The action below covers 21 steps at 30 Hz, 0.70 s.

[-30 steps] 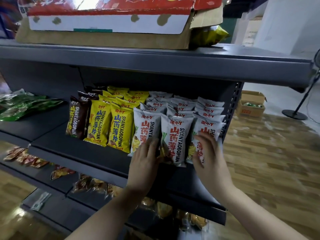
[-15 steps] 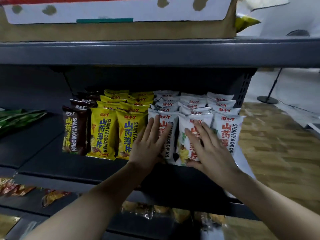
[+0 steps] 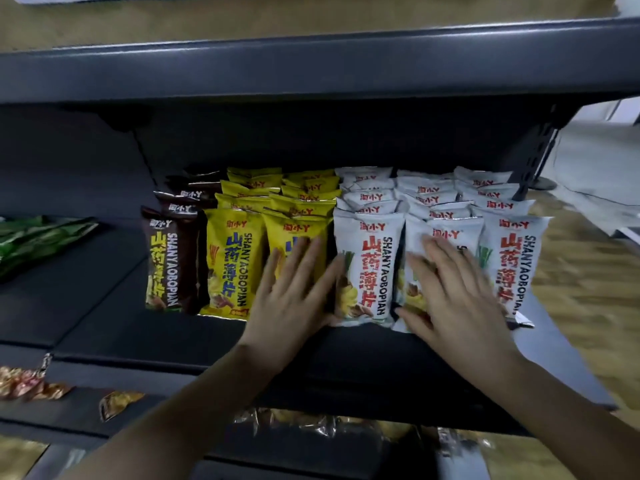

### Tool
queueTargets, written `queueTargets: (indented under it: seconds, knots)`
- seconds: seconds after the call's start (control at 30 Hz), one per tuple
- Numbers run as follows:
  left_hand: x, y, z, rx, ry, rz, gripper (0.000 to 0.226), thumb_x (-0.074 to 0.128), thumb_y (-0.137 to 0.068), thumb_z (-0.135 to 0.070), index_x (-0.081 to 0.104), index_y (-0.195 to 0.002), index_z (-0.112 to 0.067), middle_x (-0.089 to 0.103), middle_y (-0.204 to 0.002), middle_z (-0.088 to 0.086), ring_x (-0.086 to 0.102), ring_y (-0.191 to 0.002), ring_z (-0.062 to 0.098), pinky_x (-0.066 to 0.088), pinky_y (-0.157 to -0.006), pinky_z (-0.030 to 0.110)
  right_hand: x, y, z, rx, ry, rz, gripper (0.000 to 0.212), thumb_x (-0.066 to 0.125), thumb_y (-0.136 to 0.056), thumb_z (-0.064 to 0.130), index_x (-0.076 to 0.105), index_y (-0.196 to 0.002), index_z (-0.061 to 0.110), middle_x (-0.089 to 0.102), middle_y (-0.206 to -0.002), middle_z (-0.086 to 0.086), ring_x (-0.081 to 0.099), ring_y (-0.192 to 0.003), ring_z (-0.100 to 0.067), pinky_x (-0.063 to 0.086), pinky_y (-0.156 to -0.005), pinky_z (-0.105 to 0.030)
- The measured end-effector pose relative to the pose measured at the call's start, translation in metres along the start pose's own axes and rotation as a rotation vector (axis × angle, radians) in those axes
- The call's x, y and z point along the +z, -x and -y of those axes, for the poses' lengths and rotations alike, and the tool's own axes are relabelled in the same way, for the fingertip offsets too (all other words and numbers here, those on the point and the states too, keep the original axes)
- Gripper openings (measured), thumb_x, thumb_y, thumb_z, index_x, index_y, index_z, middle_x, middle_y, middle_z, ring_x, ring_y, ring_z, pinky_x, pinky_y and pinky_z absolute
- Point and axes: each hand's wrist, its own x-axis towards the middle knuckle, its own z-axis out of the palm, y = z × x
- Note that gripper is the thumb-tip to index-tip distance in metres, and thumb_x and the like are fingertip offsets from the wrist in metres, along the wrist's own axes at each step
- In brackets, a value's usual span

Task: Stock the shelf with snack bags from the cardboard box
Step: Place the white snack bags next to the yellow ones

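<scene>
Rows of snack bags stand on a dark shelf [image 3: 346, 355]: brown bags [image 3: 169, 261] at the left, yellow bags [image 3: 232, 261] in the middle, white bags [image 3: 372, 268] at the right. My left hand [image 3: 294, 292] lies flat with straight fingers against the front yellow bag of the second yellow row [image 3: 294, 230]. With spread fingers, my right hand [image 3: 453, 289] presses on the front white bag of the middle white row [image 3: 446, 233]. The cardboard box [image 3: 311, 15] shows only as a brown strip on the shelf above.
Green bags [image 3: 38, 240] lie on the shelf section to the left. Small orange packets [image 3: 31, 386] sit on the lower shelf, and more packets [image 3: 294, 420] below the front edge. The upper shelf board [image 3: 311, 67] overhangs closely. Wooden floor [image 3: 588, 271] lies to the right.
My left hand has slid left from the first white bag onto the yellow bag. My right hand stays pressed on the middle white bag. The view has come closer to the shelf.
</scene>
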Motion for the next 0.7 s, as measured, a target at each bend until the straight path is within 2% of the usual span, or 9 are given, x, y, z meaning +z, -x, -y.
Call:
queueTargets:
  seconds: [0.1,0.2,0.3,0.37,0.53,0.7]
  knots:
    - [0.006,0.002,0.028,0.023,-0.052,0.041,0.093,0.035,-0.075,-0.075,0.017,-0.149,-0.021,0.018,-0.154,0.017,0.024,-0.141,0.037,0.030,-0.109,0.057,0.007,-0.012,0.022,-0.126,0.004,0.026,0.067,0.040,-0.089,0.053,0.040,-0.140,0.010,0.036,-0.151,-0.016,0.030,-0.141,-0.030,0.025,-0.114,-0.050]
    - [0.015,-0.003,0.036,0.046,-0.046,0.047,0.095,0.030,-0.075,-0.079,0.018,-0.149,-0.021,0.017,-0.154,0.019,0.021,-0.142,0.037,0.032,-0.109,0.054,0.021,-0.031,0.036,-0.171,0.059,0.065,0.069,0.042,-0.088,0.055,0.036,-0.144,0.015,0.030,-0.154,-0.015,0.029,-0.142,-0.033,0.026,-0.114,-0.052]
    - [0.022,-0.005,0.038,0.070,-0.047,0.007,0.097,0.032,-0.077,-0.079,0.011,-0.151,-0.020,0.014,-0.155,0.019,0.017,-0.143,0.035,0.024,-0.112,0.049,0.031,-0.044,0.038,-0.162,0.129,0.081,0.071,0.042,-0.088,0.059,0.034,-0.147,0.020,0.028,-0.156,-0.014,0.029,-0.142,-0.036,0.027,-0.112,-0.055]
    - [0.025,-0.006,0.040,0.076,-0.054,-0.002,0.097,0.034,-0.077,-0.078,0.012,-0.151,-0.020,0.014,-0.154,0.019,0.016,-0.143,0.035,0.021,-0.113,0.048,0.035,-0.048,0.038,-0.157,0.157,0.062,0.071,0.042,-0.088,0.060,0.034,-0.147,0.020,0.028,-0.156,-0.013,0.031,-0.141,-0.036,0.027,-0.111,-0.057]
    - [0.028,-0.007,0.041,0.079,-0.049,-0.010,0.094,0.035,-0.078,-0.078,0.016,-0.149,-0.020,0.015,-0.154,0.019,0.016,-0.143,0.035,0.020,-0.113,0.048,0.043,-0.049,0.041,-0.150,0.167,0.017,0.071,0.041,-0.089,0.060,0.035,-0.147,0.020,0.028,-0.156,-0.012,0.031,-0.141,-0.035,0.026,-0.111,-0.057]
    - [0.014,-0.006,0.038,0.052,-0.055,0.078,0.093,0.034,-0.078,-0.079,0.017,-0.150,-0.021,0.017,-0.154,0.019,0.022,-0.142,0.037,0.028,-0.110,0.055,0.029,-0.050,0.046,-0.116,0.121,0.110,0.067,0.043,-0.088,0.056,0.040,-0.144,0.019,0.032,-0.155,-0.011,0.033,-0.140,-0.034,0.027,-0.112,-0.056]
